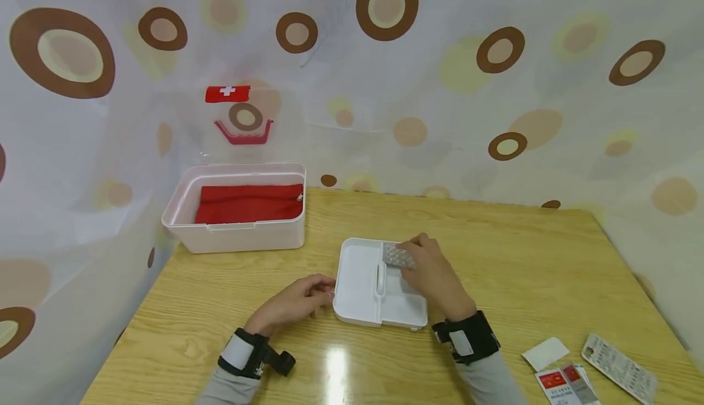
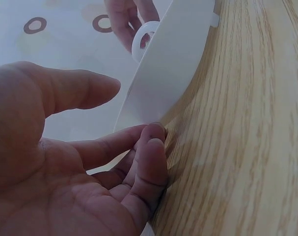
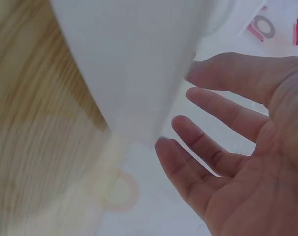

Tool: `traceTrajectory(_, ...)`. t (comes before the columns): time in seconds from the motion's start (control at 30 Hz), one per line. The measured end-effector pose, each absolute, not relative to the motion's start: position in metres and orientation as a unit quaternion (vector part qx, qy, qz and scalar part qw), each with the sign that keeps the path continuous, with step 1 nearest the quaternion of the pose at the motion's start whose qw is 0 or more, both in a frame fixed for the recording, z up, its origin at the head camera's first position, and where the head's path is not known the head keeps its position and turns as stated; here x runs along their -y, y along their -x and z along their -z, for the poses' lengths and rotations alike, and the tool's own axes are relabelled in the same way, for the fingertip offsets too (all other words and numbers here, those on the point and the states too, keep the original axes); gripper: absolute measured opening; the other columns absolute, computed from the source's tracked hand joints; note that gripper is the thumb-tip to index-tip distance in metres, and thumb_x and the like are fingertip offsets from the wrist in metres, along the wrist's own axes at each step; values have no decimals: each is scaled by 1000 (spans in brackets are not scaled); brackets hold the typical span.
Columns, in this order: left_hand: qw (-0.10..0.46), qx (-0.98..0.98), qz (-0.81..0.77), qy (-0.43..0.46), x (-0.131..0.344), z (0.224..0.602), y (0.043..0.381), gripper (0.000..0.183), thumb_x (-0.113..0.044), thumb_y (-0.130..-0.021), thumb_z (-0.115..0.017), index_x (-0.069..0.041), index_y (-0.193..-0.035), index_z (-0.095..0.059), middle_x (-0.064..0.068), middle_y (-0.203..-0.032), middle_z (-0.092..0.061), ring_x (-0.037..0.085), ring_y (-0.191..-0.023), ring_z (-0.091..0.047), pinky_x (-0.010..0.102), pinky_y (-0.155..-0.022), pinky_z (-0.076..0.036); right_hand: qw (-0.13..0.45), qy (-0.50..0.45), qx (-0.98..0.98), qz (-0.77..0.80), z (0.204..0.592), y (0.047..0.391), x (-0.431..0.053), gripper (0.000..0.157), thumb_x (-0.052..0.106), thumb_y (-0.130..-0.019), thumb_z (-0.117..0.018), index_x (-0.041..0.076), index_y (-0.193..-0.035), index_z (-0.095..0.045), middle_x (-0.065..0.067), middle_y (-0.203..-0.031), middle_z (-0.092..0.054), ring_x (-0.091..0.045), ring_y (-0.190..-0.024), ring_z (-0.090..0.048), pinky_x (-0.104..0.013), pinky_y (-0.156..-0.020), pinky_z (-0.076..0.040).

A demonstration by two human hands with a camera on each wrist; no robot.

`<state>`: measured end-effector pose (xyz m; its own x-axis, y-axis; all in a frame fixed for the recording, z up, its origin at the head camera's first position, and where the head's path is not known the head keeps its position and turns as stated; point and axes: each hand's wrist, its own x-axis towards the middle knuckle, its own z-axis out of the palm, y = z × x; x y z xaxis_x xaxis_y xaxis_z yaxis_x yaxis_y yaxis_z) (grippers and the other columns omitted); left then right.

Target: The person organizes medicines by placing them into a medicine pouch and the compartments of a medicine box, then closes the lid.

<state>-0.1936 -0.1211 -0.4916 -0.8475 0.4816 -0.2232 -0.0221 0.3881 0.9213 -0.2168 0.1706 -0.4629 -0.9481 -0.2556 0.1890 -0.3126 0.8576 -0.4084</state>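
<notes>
Right hand point(image 1: 431, 270) pinches silver blister pack point(image 1: 396, 257) by the far edge of the white tray point(image 1: 356, 283), right compartment. Left hand point(image 1: 294, 301), loosely curled, grasping nothing, fingertips at tray's left edge. White bin point(image 1: 275, 239) at table's point(image 1: 522, 246) far left corner.

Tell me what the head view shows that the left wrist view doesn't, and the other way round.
Only the head view shows the bin with the red pouch inside, the blister pack at the right hand, and the red-and-white packet at lower right.

Only the left wrist view shows the palm of the left hand and a close, side-on look at the tray.

Both show the tray and its handle, both hands, the table and the patterned backdrop.
</notes>
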Motion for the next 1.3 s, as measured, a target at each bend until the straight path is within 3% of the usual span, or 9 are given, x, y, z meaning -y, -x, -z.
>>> traceTrajectory(0.27, 233, -793, -545, -142, 120, 493, 193, 45, -25, -97, -58, -1, -134, -53, 11, -115, -62, 20, -95, -56, 31, -72, -50, 75, -136, 975, -159, 448, 179, -210, 44, 19, -84, -72, 3, -124, -64, -18, -114, -56, -32, -100, -53, -46, -75, -53)
traceTrajectory(0.67, 233, -798, -539, -139, 121, 491, 192, 46, -27, -97, -57, -2, -135, -52, 11, -114, -62, 20, -93, -56, 31, -70, -49, -6, -39, 988, -150, 436, 94, -311, 53, 31, -87, -69, 1, -130, -59, -26, -117, -55, -35, -89, -59, -42, -55, -51)
traceTrajectory(0.97, 234, -800, -535, -136, 118, 495, 193, 45, -27, -97, -57, -4, -136, -52, 10, -116, -61, 19, -95, -56, 31, -72, -49, -78, 51, 984, -155, 439, 60, -378, 70, 55, -92, -54, -4, -131, -55, -25, -110, -60, -33, -90, -60, -48, -62, -51)
traceTrajectory(1.13, 231, -802, -535, -133, 119, 494, 193, 47, -29, -97, -58, -5, -137, -52, 9, -116, -61, 19, -96, -56, 31, -74, -49, -133, 64, 977, -151, 441, 60, -386, 74, 60, -91, -52, -5, -127, -57, -16, -100, -66, -28, -84, -61, -47, -62, -51)
traceTrajectory(1.3, 235, -800, -536, -134, 118, 494, 192, 48, -29, -97, -58, -4, -136, -52, 10, -116, -61, 19, -96, -55, 30, -73, -49, -135, 62, 978, -148, 448, 57, -385, 52, 46, -88, -65, 1, -114, -63, 1, -82, -63, -14, -68, -54, -36, -54, -45)
